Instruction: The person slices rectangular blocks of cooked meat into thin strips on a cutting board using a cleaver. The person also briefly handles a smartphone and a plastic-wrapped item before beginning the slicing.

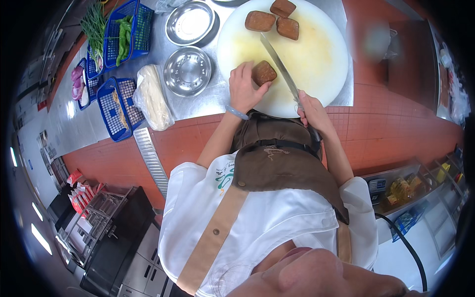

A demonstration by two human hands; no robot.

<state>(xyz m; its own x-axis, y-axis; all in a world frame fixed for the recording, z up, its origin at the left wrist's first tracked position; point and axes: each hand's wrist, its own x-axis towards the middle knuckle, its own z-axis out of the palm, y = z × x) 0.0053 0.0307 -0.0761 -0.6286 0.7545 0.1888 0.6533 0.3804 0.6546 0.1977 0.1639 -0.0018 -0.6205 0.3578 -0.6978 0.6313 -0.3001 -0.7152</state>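
Note:
On the round white cutting board (315,74), my left hand (245,87) grips a brown block of what looks like dried tofu (264,73), its fingers on the left side and its thumb at the lower right. My right hand (312,111) is closed around the handle of a kitchen knife (279,66). The blade slants up and left over the board, just right of the held block and apart from it. Three more brown blocks (260,21) lie together at the board's far edge, beyond the knife tip.
Left of the board stand two steel bowls (187,71) and a plastic-wrapped pale bundle (151,96). Farther left are blue baskets (143,33), with green peppers (124,39), scallions (94,29) and purple onions (77,83). The steel table (202,105) ends close to my waist.

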